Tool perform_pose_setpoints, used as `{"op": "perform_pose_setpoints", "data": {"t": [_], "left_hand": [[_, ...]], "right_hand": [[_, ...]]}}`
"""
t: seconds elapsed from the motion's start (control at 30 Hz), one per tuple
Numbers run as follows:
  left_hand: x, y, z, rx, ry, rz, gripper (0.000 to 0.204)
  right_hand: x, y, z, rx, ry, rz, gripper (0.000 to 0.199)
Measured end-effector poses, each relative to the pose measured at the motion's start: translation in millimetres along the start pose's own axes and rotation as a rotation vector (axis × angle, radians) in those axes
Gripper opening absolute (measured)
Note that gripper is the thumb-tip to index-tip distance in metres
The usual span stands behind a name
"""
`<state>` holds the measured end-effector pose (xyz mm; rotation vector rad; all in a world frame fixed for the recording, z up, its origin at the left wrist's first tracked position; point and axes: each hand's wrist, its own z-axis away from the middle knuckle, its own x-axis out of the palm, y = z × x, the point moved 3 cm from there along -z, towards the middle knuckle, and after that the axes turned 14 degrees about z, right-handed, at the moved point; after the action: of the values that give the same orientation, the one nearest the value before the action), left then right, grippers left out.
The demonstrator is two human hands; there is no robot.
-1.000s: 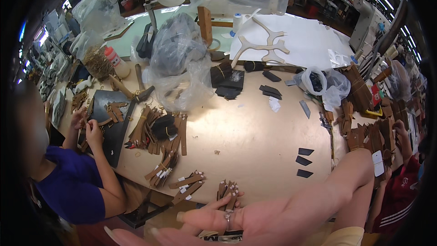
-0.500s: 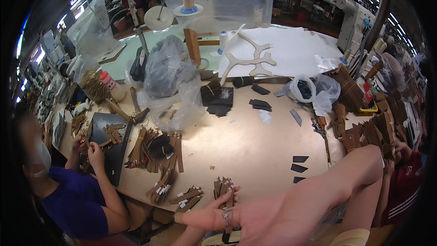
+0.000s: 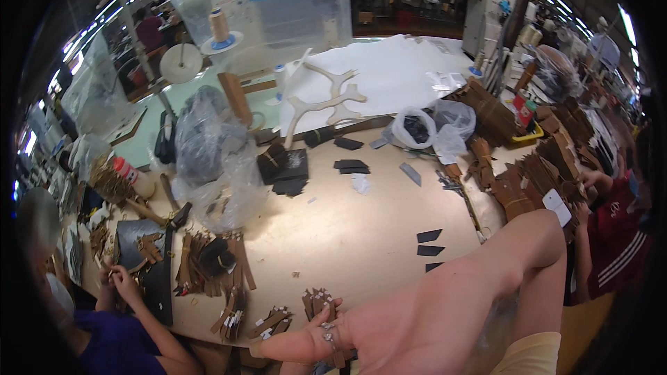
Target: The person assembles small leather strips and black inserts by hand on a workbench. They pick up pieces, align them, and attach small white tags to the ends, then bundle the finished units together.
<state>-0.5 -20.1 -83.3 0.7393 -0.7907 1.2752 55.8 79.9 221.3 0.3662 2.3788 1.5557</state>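
My right arm, in a yellow sleeve, is bent close in front of the view. My right hand [image 3: 410, 312] is raised, with a ringed finger stretched out to the left and nothing seen in it; the other fingers do not show clearly. Below and behind it, my left hand [image 3: 328, 314] is closed around a bundle of brown leather strips [image 3: 318, 300] with pale ends, near the table's front edge. That hand is partly covered by my right one. Beside it lies a small pile of brown strips [image 3: 272, 323] with white tags.
Three dark cut pieces [image 3: 429, 236] lie ahead of my right arm. Plastic bags [image 3: 208, 139], bundled strips [image 3: 226, 314] and a hammer [image 3: 156, 217] are on the left. Brown leather stacks [image 3: 521, 184] stand at right. A co-worker [image 3: 132, 337] works at left, another [image 3: 615, 236] at right.
The view has turned, so the table's things appear farther left. A white tag now shows by the right co-worker's hands. My left hand still grips the strips; my right stays raised.
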Motion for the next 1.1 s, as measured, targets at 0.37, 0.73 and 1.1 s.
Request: {"op": "perform_pose_setpoints", "data": {"t": [0.37, 0.73, 1.1], "left_hand": [[25, -4, -29, -0.066, 0.055, -0.095, 0.048], [29, -5, -16, -0.074, 0.043, -0.099, 0.046], [30, 3, 18, -0.036, -0.038, -0.039, 0.043]], "right_hand": [[-11, 10, 33, 0.021, -0.124, 0.029, 0.042], [-18, 12, 31, 0.045, -0.149, 0.036, 0.036], [5, -25, 0, 0.055, -0.144, -0.125, 0.031]]}}
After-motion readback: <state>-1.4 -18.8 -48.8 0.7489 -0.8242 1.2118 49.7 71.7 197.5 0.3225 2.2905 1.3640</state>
